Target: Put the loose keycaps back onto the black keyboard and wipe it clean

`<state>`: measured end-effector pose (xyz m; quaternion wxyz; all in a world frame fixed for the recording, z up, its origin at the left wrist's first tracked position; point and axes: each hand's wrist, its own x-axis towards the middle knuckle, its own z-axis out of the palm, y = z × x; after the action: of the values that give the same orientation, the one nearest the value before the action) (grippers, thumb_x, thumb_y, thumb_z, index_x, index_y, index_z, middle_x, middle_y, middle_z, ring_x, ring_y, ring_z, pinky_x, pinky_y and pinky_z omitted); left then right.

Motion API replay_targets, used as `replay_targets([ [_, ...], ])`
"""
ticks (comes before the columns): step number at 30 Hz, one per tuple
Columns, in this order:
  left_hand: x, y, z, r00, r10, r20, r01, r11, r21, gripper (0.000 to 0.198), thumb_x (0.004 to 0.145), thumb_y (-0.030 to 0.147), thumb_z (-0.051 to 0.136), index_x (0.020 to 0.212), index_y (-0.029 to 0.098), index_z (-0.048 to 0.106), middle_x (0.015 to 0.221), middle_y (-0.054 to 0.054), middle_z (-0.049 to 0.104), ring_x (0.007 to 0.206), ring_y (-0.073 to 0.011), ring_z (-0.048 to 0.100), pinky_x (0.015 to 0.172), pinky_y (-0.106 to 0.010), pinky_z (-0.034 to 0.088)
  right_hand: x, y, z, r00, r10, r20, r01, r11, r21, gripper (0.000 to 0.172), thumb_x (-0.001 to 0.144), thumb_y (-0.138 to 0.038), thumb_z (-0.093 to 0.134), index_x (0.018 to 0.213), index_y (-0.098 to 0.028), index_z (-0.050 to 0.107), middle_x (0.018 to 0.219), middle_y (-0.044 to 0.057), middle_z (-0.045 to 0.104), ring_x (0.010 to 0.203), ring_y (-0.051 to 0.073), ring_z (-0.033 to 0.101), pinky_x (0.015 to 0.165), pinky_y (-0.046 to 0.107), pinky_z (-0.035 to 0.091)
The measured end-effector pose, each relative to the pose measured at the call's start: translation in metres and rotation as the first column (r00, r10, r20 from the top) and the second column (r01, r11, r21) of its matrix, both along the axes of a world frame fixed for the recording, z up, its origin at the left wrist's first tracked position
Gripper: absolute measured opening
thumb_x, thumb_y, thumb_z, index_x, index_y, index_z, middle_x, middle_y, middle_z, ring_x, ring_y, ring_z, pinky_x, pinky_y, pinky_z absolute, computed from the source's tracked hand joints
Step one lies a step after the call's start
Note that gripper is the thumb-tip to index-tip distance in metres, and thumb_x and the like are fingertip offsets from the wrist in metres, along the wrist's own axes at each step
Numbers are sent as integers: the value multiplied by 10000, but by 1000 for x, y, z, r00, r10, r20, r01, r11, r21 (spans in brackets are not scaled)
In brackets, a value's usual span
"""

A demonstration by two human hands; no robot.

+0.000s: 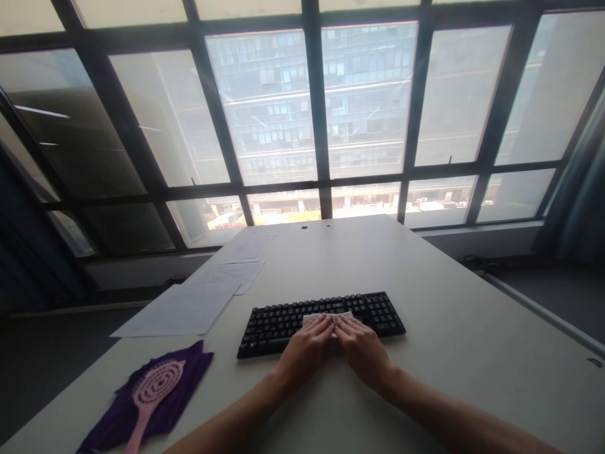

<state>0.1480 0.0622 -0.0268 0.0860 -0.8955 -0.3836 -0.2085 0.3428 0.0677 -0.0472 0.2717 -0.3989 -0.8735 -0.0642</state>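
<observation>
A black keyboard [278,321] lies at a slight slant on the white table [454,353]. Over its right-middle keys is a folded white tissue [308,318], mostly covered by my fingers. My left hand [309,340] and my right hand [357,343] meet side by side on the tissue, their fingertips almost touching. Both hands have their fingers close together and hold the tissue against the keys. The fingertips' undersides and the keys beneath are hidden.
At the left, a pink hairbrush [158,384] rests on a folded purple cloth [189,384]. Several white paper sheets [184,309] lie along the table's left edge. Large framed windows [269,113] stand beyond the far end, with dark curtains [33,246] at the sides.
</observation>
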Motion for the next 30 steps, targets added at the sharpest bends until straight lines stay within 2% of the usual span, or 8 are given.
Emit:
replay_targets([
  [9,2,-1,-10,990,125,-56,-126,992,-8,504,1006,223,496,1502,136,486,1547,-167,494,1453,-311,456,1180,-523,439,-3,-2,2,1000,-12,-16,11,997,-70,489,1029,-289,534,1465,-70,553,1514,181,533,1431,292,485,1237,439,360],
  [13,-1,1,-15,985,161,-67,-163,986,-22,515,1005,247,499,1503,115,479,1569,-189,456,1477,-330,411,1189,-537,419,-1,-2,1,1000,-3,-22,1,997,-81,519,1025,-305,537,1491,-79,523,1542,172,504,1458,280,448,1250,432,332],
  [18,-2,2,-17,987,150,-55,-152,988,-30,516,1045,358,475,1503,121,467,1569,-195,457,1486,-326,396,1196,-536,406,2,-3,7,999,8,-45,-12,996,-85,482,1055,-323,463,1473,-99,551,1535,161,520,1458,279,449,1240,447,339],
  [24,0,1,-19,980,199,16,-198,980,-30,440,1056,384,448,1430,162,517,1610,-199,396,1517,-341,336,1177,-583,406,4,-5,13,994,-94,-54,86,988,-128,436,1063,-362,446,1415,-174,623,1592,196,421,1514,334,341,1221,526,337],
  [26,0,1,-18,976,217,22,-216,976,-30,426,1053,394,454,1400,161,534,1604,-207,404,1516,-346,337,1179,-588,399,4,-4,13,994,-96,-46,88,986,-141,442,1064,-375,439,1403,-165,631,1582,197,440,1512,338,343,1226,526,324],
  [30,1,-1,-17,984,178,10,-177,983,-38,475,1046,407,458,1440,145,502,1568,-210,459,1501,-344,375,1195,-586,377,3,-4,10,997,-73,-36,67,987,-148,476,1064,-351,434,1445,-105,579,1552,175,495,1501,309,373,1253,493,281],
])
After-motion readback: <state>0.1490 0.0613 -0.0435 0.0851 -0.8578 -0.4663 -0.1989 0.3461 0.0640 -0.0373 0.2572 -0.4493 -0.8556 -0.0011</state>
